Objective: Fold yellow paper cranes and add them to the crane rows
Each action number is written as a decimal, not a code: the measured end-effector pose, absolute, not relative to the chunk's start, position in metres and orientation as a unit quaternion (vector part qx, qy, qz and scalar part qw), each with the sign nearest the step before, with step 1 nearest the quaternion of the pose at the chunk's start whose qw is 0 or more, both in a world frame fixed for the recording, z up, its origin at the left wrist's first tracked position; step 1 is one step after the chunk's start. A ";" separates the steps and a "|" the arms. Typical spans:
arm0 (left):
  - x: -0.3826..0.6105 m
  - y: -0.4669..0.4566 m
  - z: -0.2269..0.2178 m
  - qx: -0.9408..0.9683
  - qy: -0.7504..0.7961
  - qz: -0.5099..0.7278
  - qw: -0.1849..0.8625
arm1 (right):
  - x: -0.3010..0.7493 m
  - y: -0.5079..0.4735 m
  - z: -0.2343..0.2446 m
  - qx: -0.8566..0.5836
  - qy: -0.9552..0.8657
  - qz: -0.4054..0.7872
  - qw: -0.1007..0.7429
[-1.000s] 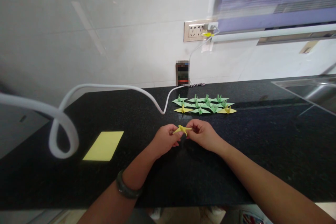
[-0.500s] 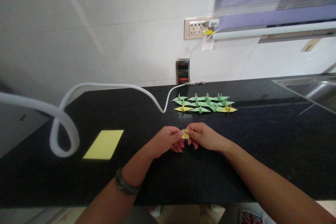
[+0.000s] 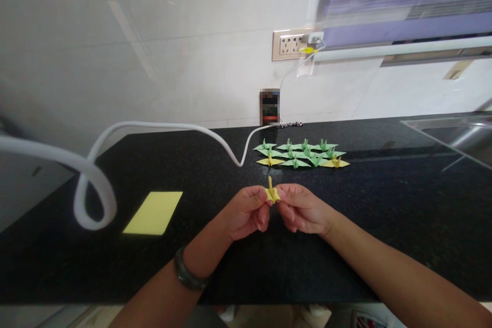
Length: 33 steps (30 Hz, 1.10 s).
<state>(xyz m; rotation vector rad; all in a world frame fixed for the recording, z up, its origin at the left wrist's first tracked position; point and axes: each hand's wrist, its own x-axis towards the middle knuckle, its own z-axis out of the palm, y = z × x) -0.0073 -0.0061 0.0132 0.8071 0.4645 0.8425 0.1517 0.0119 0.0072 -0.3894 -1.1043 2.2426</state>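
Between my hands, above the black counter, is a small yellow paper crane (image 3: 272, 195), one narrow point of it standing up. My left hand (image 3: 249, 212) pinches its left side and my right hand (image 3: 303, 207) pinches its right side. Fingertips cover both outer edges of the paper. Just beyond, several green paper cranes (image 3: 295, 162) stand in rows close together, with a yellow paper crane (image 3: 270, 161) at the front left and another yellow one (image 3: 336, 162) at the front right.
A stack or sheet of yellow paper (image 3: 154, 212) lies on the black counter (image 3: 96, 261) to the left. A thick white cable (image 3: 172, 125) loops across the left side. A phone-like device (image 3: 269, 106) leans on the wall below a socket (image 3: 291, 45). At right is a metal sink (image 3: 461, 136).
The yellow crane has been turned, so a narrow point now stands up between my hands. My fingers have shifted to its two sides. The view has tilted slightly.
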 end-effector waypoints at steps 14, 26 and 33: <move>0.008 -0.014 0.008 0.346 0.158 0.478 0.792 | 0.138 -0.003 0.015 -0.088 -0.298 0.872 0.379; 0.009 -0.016 0.011 0.342 0.157 0.492 0.785 | 0.136 -0.005 0.020 -0.082 -0.291 0.870 0.390; 0.010 -0.018 0.013 0.329 0.178 0.493 0.785 | 0.137 -0.005 0.020 -0.083 -0.288 0.872 0.387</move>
